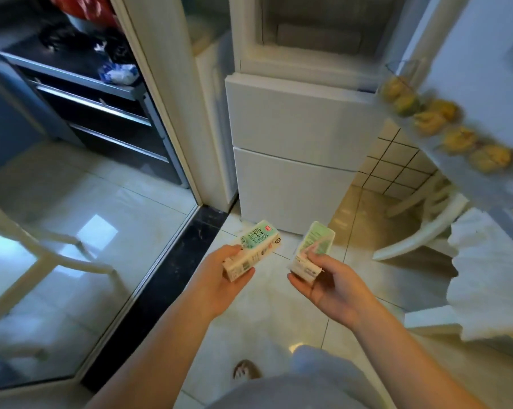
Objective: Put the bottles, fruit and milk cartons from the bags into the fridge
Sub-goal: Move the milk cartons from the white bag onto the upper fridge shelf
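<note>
I stand in front of a white fridge (293,119) whose upper compartment is open. My left hand (219,278) grips a small white and green milk carton (255,246), lying tilted across my fingers. My right hand (329,287) holds a second milk carton (314,246), held more upright with its pale green side towards me. Both cartons hang at waist height above the floor, a short way before the fridge's closed lower drawers. The open fridge door (485,54) swings out at the right, and its door shelf (426,149) carries several yellow-green fruits (458,140).
A glass sliding door (81,246) and its white frame (166,93) stand at the left, with a dark floor track (172,278). Behind the glass is a kitchen counter with drawers. A white chair (426,228) and a white ruffled cloth (491,267) fill the right.
</note>
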Motion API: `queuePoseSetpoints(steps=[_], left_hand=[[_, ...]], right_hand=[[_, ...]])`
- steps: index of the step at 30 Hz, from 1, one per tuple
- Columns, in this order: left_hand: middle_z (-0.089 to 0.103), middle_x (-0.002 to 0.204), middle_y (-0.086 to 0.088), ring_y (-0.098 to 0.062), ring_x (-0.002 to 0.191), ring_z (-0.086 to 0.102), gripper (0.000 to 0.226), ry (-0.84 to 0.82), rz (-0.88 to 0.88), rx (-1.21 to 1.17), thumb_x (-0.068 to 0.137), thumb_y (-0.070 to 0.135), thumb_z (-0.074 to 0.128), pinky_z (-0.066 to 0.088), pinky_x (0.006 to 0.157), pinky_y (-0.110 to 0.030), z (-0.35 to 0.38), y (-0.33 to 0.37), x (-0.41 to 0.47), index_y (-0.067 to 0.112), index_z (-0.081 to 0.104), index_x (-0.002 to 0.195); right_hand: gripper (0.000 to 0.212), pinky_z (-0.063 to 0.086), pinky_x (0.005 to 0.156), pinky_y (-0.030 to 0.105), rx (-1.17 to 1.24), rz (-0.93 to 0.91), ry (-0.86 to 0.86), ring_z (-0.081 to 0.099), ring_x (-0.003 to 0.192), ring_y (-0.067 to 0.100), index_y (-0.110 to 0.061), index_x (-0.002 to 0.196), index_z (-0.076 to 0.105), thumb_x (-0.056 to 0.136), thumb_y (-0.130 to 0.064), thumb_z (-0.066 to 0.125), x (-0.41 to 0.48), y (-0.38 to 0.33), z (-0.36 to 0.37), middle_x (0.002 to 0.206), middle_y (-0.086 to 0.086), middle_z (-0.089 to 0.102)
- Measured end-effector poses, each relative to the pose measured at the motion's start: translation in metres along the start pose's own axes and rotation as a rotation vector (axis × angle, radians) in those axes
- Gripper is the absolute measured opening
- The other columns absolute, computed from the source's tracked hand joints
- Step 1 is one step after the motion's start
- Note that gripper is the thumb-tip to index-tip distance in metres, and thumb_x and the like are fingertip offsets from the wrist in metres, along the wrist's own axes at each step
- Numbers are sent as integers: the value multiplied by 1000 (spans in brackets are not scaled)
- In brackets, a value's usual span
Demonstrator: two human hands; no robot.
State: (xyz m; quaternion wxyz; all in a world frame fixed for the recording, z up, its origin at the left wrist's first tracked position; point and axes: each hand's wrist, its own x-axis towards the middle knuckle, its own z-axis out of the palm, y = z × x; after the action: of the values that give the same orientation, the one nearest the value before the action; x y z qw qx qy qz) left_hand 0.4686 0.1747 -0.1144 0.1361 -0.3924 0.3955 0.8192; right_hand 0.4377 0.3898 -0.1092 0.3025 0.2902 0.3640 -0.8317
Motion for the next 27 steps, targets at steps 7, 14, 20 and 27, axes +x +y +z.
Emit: queuePoseSetpoints(steps=[7, 14, 20, 27], left_hand=[[65, 126, -19, -29, 112, 61, 53, -92, -32, -113, 78, 19, 73, 56, 76, -35, 31, 55, 34, 12, 62, 130], [67, 126, -18, -32, 120, 60, 47, -254, 149, -143, 82, 13, 66, 50, 100, -41, 108, 150, 85, 7, 60, 128], [64, 125, -14, -28, 112, 63, 33, -389, 260, 5, 80, 18, 58, 53, 87, -38, 195, 240, 110, 14, 57, 113], [63, 133, -10, -30, 126, 59, 56, -353, 443, 90, 68, 53, 80, 49, 103, -48, 282, 317, 132, 32, 70, 119]], right_hand=[[45, 61, 72, 53, -310, -301, 42, 70, 102, 36, -20, 120, 54, 87, 9, 59, 47, -55, 51, 115, 14, 65], [19, 50, 66, 31, -642, -777, 237, 62, 83, 17, -21, 102, 69, 85, -21, 76, 106, -175, 99, 95, -1, 71], [23, 54, 83, 36, -424, -777, 65, 67, 92, 15, -20, 110, 67, 89, -28, 71, 153, -264, 156, 94, -2, 71], [35, 56, 84, 44, -176, -640, -37, 68, 96, 22, -14, 123, 57, 98, -38, 59, 191, -363, 225, 102, 6, 70]])
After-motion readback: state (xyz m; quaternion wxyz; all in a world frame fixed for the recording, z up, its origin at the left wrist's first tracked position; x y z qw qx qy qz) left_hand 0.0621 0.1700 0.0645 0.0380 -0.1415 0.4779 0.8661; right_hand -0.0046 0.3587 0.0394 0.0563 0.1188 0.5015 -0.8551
